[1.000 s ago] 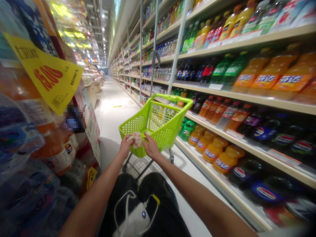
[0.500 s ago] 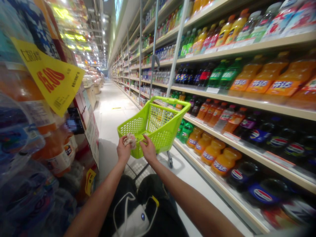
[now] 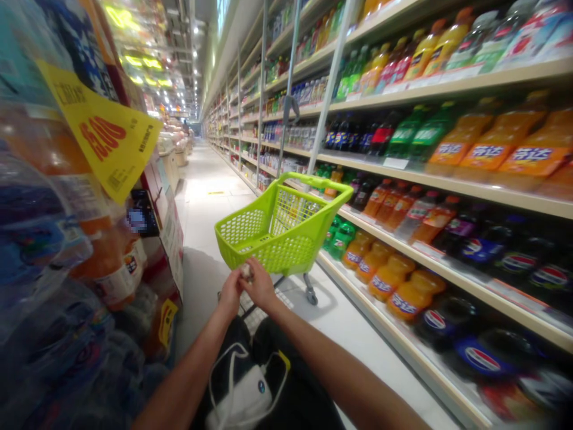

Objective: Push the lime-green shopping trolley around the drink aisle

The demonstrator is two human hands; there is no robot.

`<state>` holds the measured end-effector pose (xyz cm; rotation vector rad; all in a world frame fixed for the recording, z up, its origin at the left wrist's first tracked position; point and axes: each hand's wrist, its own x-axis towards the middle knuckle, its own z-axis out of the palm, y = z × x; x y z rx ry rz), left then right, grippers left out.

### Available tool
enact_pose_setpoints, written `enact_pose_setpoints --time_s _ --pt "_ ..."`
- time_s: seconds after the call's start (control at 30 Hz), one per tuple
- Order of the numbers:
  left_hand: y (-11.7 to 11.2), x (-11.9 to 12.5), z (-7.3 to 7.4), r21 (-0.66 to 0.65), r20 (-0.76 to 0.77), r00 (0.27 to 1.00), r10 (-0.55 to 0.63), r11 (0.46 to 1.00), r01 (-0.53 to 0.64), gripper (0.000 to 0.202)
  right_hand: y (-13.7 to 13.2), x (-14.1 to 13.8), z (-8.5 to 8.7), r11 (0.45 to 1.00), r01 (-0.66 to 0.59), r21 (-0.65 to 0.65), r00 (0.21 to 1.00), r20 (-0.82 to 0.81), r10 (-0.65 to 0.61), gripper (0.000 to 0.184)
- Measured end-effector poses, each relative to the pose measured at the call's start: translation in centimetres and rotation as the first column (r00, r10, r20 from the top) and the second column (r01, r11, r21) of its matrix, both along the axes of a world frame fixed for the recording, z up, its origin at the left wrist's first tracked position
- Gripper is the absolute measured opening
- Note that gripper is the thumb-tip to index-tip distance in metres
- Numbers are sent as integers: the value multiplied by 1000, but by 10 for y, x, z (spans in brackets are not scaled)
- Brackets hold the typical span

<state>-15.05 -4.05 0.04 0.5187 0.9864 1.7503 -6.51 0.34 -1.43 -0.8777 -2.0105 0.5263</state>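
Note:
My left hand [image 3: 231,289] and my right hand [image 3: 260,284] are drawn together over my knees, just on the near side of a lime-green shopping cart [image 3: 290,254]. Between their closed fingers is a small whitish crumpled wad [image 3: 246,272], perhaps cloth or tissue. Most of it is covered by the fingers. A white device with a cable [image 3: 248,397] rests on my lap, below my forearms. Neither hand touches the cart's basket, as far as I can see.
Along the right run shelves [image 3: 447,173] of bottled drinks, with orange soda bottles [image 3: 412,292] low down. Stacked wrapped bottles [image 3: 58,334] crowd the left, under a yellow price sign [image 3: 105,134]. A pale floor aisle [image 3: 201,170] stretches ahead.
My hands were apart, with the wad showing in the left. Now they have come together and lower, and the wad is mostly covered. The view has shifted slightly left.

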Motion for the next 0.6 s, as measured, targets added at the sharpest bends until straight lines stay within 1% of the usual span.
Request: enact_pose_setpoints --time_s 0.07,0.1,0.17,0.23,0.3,0.37,0.43,0.5,0.53,0.57,0.6 --pt "-9 -2 -3 -57 115 993 -24 998 30 19 -1 2 -10 1000 -18 6 1000 -1 18 43" --pt "-13 -5 -4 -90 148 988 -39 995 53 18 -2 4 -15 999 -49 22 999 19 49 43" --pt "-19 -13 -5 -152 198 977 -74 983 105 18 -3 5 -22 990 -126 58 990 71 122 49" --pt "-23 -21 -6 -191 236 966 -102 970 149 18 -3 4 -26 981 -174 85 980 113 164 57" --pt "-25 -28 -7 -201 271 956 -109 965 167 17 -3 -1 -28 976 -190 110 973 153 172 61" --pt "-27 -35 -10 -196 287 952 -102 967 163 16 -4 -9 -31 972 -185 143 965 216 152 59" --pt "-27 -41 -13 -202 280 956 -89 968 150 15 -3 -15 -34 964 -200 178 941 308 138 53" --pt "-28 -46 -19 -229 257 962 -88 962 149 14 0 -19 -35 943 -254 213 902 404 151 48" --pt "-28 -48 -22 -254 217 972 -90 956 145 14 2 -20 -35 928 -286 239 883 441 159 45" --pt "-27 -50 -25 -295 122 988 -94 947 127 16 6 -20 -32 909 -316 271 869 468 162 43" --pt "-26 -52 -28 -344 -21 995 -102 935 89 18 10 -21 -28 887 -341 313 860 485 160 40"
